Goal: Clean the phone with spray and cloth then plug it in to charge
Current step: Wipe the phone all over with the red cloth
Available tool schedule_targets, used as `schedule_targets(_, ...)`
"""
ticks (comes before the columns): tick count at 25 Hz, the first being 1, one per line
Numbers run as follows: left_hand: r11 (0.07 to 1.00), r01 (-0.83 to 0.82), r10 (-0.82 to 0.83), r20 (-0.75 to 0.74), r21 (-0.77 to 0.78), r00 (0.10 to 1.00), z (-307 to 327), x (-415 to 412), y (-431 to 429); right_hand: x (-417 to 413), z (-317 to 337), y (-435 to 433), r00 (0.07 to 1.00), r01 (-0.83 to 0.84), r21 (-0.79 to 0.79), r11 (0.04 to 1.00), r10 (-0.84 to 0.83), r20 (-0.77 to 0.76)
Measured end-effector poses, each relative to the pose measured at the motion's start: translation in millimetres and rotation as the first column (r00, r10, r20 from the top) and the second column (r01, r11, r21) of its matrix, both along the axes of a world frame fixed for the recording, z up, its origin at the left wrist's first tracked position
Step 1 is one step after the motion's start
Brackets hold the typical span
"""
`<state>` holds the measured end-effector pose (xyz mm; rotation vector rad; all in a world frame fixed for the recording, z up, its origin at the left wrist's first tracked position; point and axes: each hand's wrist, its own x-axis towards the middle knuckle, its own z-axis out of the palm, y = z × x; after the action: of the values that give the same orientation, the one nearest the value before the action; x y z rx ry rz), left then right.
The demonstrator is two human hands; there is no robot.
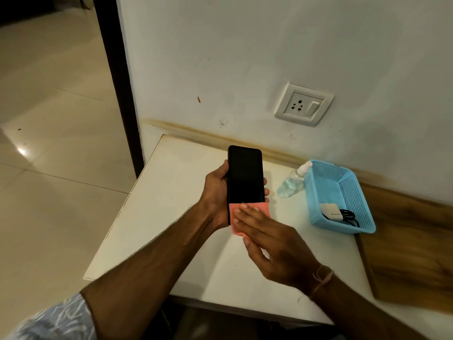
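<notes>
Head: we see left hand (215, 192) gripping phone (245, 175), fingers curled round edges; right hand (269, 239), fingers straight, presses pink cloth (264, 209) on phone's lower end; spray bottle (293, 180) at phone's 3 o'clock, beside basket (362, 217) holding charger (331, 211); socket (304, 105) at 1 o'clock.

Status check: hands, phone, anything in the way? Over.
Left hand grips phone, screen dark. Right hand flat, pressing pink cloth on its lower end. Charger in blue basket; socket unobstructed.

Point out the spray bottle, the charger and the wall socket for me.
spray bottle (291, 184), head view, clear body.
charger (331, 211), head view, white adapter block.
wall socket (299, 106), head view, pin-hole face.
</notes>
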<state>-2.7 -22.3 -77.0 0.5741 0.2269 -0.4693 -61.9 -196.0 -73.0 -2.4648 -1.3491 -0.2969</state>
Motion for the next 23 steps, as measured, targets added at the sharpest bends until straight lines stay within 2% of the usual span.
schedule_targets(2,0.999,0.017,-0.016,-0.021,0.05,1.0,-2,1,-2,24,11,3,0.999,0.035,0.005,0.999,-0.035,0.029)
schedule_targets(4,0.997,0.006,-0.003,-0.042,0.081,0.999,-3,0,-5,51,25,14,0.992,0.126,0.037,0.991,-0.125,-0.011)
schedule_targets(10,0.998,-0.068,0.068,-0.006,0.006,0.998,2,-2,-9,98,49,46,0.961,0.271,0.067,0.96,-0.266,-0.071)
schedule_targets(15,0.999,-0.025,0.026,-0.013,0.04,1.0,3,-3,0,63,29,46,0.978,0.205,0.128,0.97,-0.199,-0.059)
schedule_targets(18,1.0,0.026,-0.026,-0.017,0.005,1.0,4,-2,4,37,15,38,0.987,0.154,0.154,0.976,-0.145,-0.066)
schedule_targets(23,1.0,0.011,-0.011,0.009,-0.012,1.0,-3,-1,4,2,-2,18,0.998,0.062,0.091,0.994,-0.06,-0.026)
